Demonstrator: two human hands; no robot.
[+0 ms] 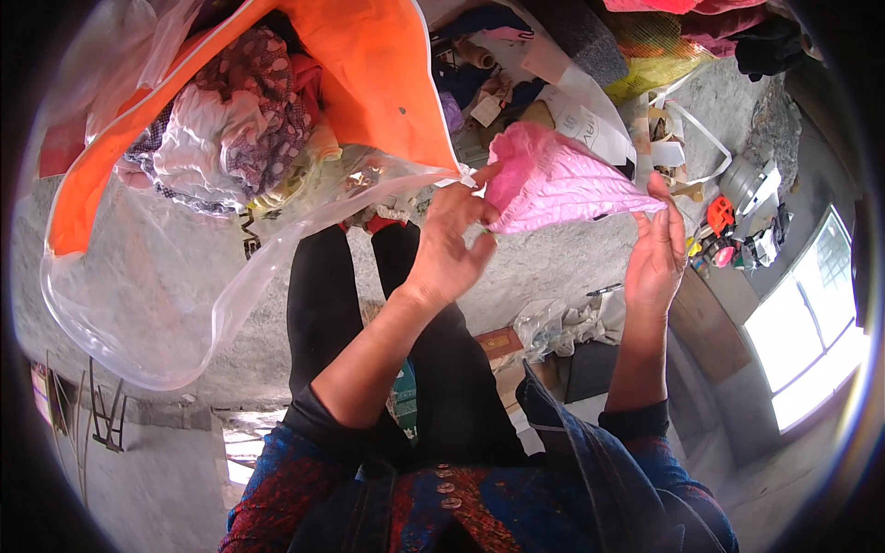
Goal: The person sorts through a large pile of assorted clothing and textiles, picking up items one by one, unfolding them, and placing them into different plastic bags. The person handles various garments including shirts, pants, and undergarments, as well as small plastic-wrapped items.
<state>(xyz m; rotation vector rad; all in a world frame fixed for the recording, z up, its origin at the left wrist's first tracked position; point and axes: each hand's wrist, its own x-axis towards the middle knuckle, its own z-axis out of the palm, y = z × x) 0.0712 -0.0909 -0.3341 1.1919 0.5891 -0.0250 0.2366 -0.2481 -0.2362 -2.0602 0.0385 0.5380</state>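
A pink gathered cloth piece (pixel 563 183) is stretched between my two hands, its puckered, darker opening towards the left. My right hand (pixel 653 249) pinches its narrow right end. At the left edge of the cloth is my left hand (pixel 453 238), with the fingertips against the fabric and the index finger extended. Just behind those fingers lies the corner of an orange and clear plastic storage bag (pixel 377 76), with a white zipper edge. The bag gapes open and holds crumpled clothes: a white cloth (pixel 200 128) and a dotted dark garment (pixel 266 131).
Behind the pink cloth sits a pile of fabric scraps and a thread cone (pixel 476 54). Yellow mesh (pixel 643 59) is at the upper right. An orange item (pixel 720 214) lies among small goods at right. Crumpled clear plastic (pixel 543 325) and a brown box (pixel 499 343) are near my legs.
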